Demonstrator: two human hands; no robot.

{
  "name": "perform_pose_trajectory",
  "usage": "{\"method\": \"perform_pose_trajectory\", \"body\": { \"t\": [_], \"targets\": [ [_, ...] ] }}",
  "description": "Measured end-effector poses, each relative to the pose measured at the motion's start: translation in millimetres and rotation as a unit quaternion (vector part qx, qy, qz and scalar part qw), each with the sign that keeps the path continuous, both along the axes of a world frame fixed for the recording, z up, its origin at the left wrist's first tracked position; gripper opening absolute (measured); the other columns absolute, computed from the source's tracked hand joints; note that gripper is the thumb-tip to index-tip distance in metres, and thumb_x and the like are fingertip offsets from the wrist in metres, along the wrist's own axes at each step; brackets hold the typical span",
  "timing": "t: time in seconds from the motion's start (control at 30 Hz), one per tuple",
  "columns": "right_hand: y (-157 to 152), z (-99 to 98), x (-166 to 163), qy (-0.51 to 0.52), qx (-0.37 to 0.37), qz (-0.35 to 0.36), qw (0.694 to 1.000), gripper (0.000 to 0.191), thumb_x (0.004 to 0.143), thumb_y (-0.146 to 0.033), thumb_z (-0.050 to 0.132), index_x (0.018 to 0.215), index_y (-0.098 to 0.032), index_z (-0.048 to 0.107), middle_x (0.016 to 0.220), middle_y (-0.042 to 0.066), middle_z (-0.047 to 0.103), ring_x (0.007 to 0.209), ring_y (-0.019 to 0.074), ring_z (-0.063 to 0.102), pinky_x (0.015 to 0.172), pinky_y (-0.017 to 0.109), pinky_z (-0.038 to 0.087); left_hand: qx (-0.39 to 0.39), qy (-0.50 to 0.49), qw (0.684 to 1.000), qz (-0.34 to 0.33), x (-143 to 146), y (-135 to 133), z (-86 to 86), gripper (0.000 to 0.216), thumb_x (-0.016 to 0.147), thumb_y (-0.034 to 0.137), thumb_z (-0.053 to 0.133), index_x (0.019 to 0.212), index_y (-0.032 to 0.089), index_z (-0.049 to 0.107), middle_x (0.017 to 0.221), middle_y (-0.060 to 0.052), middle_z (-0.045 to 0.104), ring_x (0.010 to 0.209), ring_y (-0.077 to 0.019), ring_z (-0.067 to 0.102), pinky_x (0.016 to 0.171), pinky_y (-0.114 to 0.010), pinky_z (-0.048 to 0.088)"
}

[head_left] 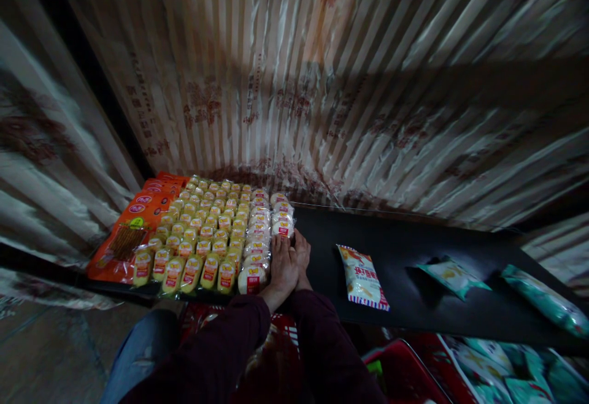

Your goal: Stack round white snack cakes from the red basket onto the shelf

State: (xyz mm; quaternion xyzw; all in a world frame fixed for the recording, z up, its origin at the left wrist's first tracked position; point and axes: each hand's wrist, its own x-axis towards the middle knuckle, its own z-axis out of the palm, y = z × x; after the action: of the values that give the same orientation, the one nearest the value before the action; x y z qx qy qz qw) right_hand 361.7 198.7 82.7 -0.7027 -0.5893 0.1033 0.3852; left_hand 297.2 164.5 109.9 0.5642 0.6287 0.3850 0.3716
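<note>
Both hands rest side by side on a black shelf, pressed against the right edge of a packed block of small wrapped snacks. My left hand lies flat with fingers stretched toward the pale round packs in the rightmost rows. My right hand sits just behind it, fingers curled near the farthest pale packs; whether it holds one is unclear. Yellow wrapped snacks fill the rows to the left. Orange flat packets lie at the far left.
A white snack bag with red print lies right of my hands. Two green-white bags lie farther right. Red baskets with more green bags sit below the shelf. Striped printed cloth hangs behind.
</note>
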Motion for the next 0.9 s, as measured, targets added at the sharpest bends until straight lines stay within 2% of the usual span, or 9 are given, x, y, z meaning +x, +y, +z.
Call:
{"method": "perform_pose_trajectory", "body": {
  "t": [0.2, 0.3, 0.43, 0.57, 0.67, 0.77, 0.9],
  "targets": [
    [-1.5, -0.8, 2.9, 0.012, 0.002, -0.006, 1.000, 0.056, 0.076, -0.028, 0.039, 0.126, -0.009, 0.054, 0.126, 0.020, 0.062, 0.117, 0.0281, 0.055, 0.101, 0.045, 0.040, 0.017, -0.021, 1.000, 0.004, 0.8, -7.4, 8.6, 0.053, 0.092, 0.023, 0.033, 0.142, 0.012, 0.043, 0.158, -0.012, 0.031, 0.150, -0.0215, 0.014, 0.124, -0.043, 0.013],
    [-5.9, -1.9, 3.1, 0.013, 0.008, -0.007, 1.000, 0.055, 0.075, -0.026, 0.040, 0.126, -0.011, 0.055, 0.126, 0.019, 0.062, 0.117, 0.0272, 0.055, 0.101, 0.044, 0.041, 0.013, -0.004, 1.000, 0.001, -2.0, -14.4, 18.3, 0.052, 0.092, 0.023, 0.032, 0.139, 0.009, 0.046, 0.157, -0.014, 0.032, 0.150, -0.0228, 0.016, 0.124, -0.043, 0.014],
    [-16.1, -2.6, 2.6, 0.012, 0.007, -0.018, 1.000, 0.053, 0.074, -0.026, 0.042, 0.123, -0.012, 0.056, 0.121, 0.017, 0.064, 0.114, 0.0269, 0.056, 0.099, 0.044, 0.041, 0.007, 0.037, 0.999, -0.032, -11.2, -26.9, 32.0, 0.049, 0.092, 0.021, 0.032, 0.134, 0.006, 0.053, 0.151, -0.017, 0.042, 0.146, -0.0256, 0.028, 0.122, -0.046, 0.022],
    [-28.8, -0.2, 2.4, 0.014, -0.013, -0.017, 1.000, 0.053, 0.074, -0.026, 0.042, 0.123, -0.010, 0.057, 0.123, 0.018, 0.063, 0.116, 0.0262, 0.055, 0.101, 0.042, 0.040, -0.019, 0.066, 0.996, -0.065, -21.0, -41.8, 44.2, 0.049, 0.094, 0.023, 0.031, 0.133, 0.004, 0.054, 0.143, -0.018, 0.051, 0.139, -0.0257, 0.041, 0.120, -0.041, 0.028],
    [-40.1, 4.8, 0.0, 0.023, -0.029, -0.026, 0.999, 0.051, 0.073, -0.021, 0.041, 0.120, -0.013, 0.060, 0.121, 0.015, 0.065, 0.114, 0.0243, 0.055, 0.100, 0.041, 0.041, -0.025, 0.078, 0.994, -0.075, -27.5, -52.9, 51.4, 0.047, 0.095, 0.023, 0.031, 0.131, 0.007, 0.056, 0.137, -0.016, 0.057, 0.133, -0.0240, 0.049, 0.117, -0.039, 0.033],
    [-58.3, 9.6, -6.9, 0.040, -0.037, -0.021, 0.998, 0.051, 0.071, -0.018, 0.041, 0.117, -0.012, 0.063, 0.116, 0.015, 0.067, 0.108, 0.0233, 0.057, 0.097, 0.039, 0.043, -0.009, 0.080, 0.993, -0.087, -35.9, -67.0, 53.1, 0.044, 0.095, 0.023, 0.032, 0.126, 0.009, 0.060, 0.130, -0.015, 0.063, 0.125, -0.0226, 0.056, 0.113, -0.037, 0.038],
    [-97.6, 12.5, -21.9, 0.073, -0.025, 0.004, 0.997, 0.050, 0.073, -0.019, 0.038, 0.114, -0.011, 0.065, 0.111, 0.014, 0.069, 0.101, 0.0220, 0.059, 0.092, 0.038, 0.046, 0.019, 0.069, 0.991, -0.109, -51.8, -96.5, 44.6, 0.042, 0.094, 0.023, 0.032, 0.122, 0.016, 0.062, 0.126, -0.011, 0.065, 0.120, -0.0204, 0.059, 0.110, -0.036, 0.042]
  ]
}}
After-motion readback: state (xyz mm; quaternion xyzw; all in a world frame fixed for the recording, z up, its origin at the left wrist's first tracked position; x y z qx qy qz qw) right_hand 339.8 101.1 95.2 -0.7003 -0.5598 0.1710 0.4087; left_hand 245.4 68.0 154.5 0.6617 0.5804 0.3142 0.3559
